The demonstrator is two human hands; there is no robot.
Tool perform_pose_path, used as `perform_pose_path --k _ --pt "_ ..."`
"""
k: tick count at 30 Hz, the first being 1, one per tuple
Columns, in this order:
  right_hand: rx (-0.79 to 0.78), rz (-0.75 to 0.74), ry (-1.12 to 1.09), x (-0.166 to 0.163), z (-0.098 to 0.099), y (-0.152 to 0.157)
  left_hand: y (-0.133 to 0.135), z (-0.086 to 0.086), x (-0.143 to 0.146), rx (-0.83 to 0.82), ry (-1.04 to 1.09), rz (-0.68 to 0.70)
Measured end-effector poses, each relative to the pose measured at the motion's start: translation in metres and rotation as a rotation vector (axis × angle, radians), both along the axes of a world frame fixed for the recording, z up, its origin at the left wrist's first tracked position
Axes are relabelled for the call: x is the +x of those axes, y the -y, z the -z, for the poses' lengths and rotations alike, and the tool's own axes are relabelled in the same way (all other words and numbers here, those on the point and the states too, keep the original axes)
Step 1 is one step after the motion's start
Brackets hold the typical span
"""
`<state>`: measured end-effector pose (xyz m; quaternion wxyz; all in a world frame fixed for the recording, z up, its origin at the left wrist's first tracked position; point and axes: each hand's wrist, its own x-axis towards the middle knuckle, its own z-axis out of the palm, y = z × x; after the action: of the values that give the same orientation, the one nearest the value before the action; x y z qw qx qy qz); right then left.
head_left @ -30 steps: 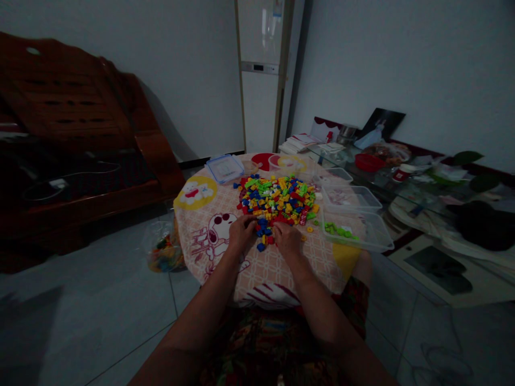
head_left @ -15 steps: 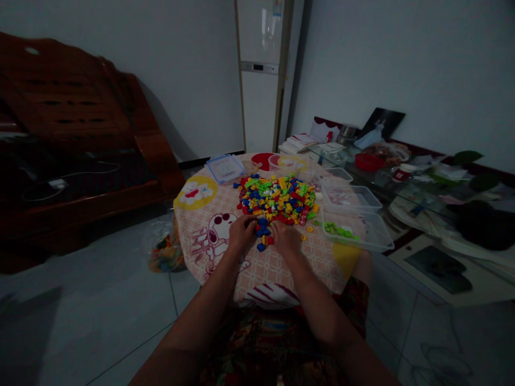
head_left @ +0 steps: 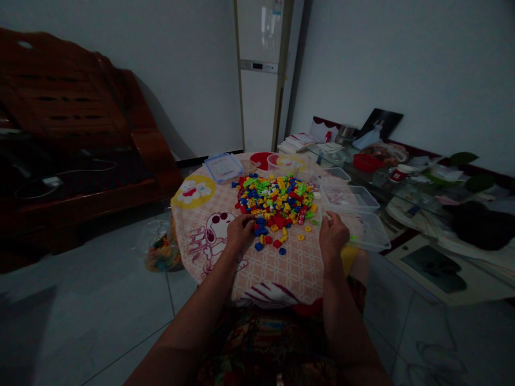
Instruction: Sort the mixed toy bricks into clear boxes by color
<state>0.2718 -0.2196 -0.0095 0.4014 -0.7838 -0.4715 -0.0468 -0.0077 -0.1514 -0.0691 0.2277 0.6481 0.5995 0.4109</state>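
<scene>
A heap of small toy building bricks in red, yellow, blue and green covers the middle of the cloth-covered table. My left hand rests at the heap's near left edge, fingers curled in beside some blue bricks; what they grip is hidden. Over the near left end of a clear plastic box is my right hand, fingers bent together, and I cannot make out anything in them. That hand hides most of the green bricks in the box. A blue piece lies alone nearer me.
Another clear box stands behind the first. A blue-rimmed lid lies at the table's back left. A bag of colourful pieces is on the floor at left. The glass side table at right is cluttered.
My right hand has moved right, from the near edge of the heap to the clear box. Loose yellow, red and blue pieces now show where it was. My left hand stays nearly in place.
</scene>
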Motion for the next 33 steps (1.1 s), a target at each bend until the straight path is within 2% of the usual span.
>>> perform_pose_path --k 7,15,20,27,30,33 --pt "0.043 -0.306 0.096 -0.031 0.031 -0.016 -0.001 0.001 -0.001 0.012 -0.012 0.007" --pt "0.005 -0.425 0.116 -0.035 0.068 -0.032 0.000 0.002 -0.001 0.017 -0.013 0.011" --pt "0.094 -0.515 0.052 -0.045 0.072 -0.030 -0.002 0.005 -0.002 0.032 0.006 0.009" --pt "0.129 -0.692 0.139 -0.059 0.071 -0.020 -0.002 0.004 -0.002 0.031 0.003 0.013" --pt "0.183 -0.661 0.119 -0.057 0.072 -0.019 -0.001 0.004 -0.002 0.029 0.009 0.002" --pt "0.233 -0.492 0.109 -0.048 0.072 -0.022 -0.003 0.006 -0.002 0.017 0.010 -0.002"
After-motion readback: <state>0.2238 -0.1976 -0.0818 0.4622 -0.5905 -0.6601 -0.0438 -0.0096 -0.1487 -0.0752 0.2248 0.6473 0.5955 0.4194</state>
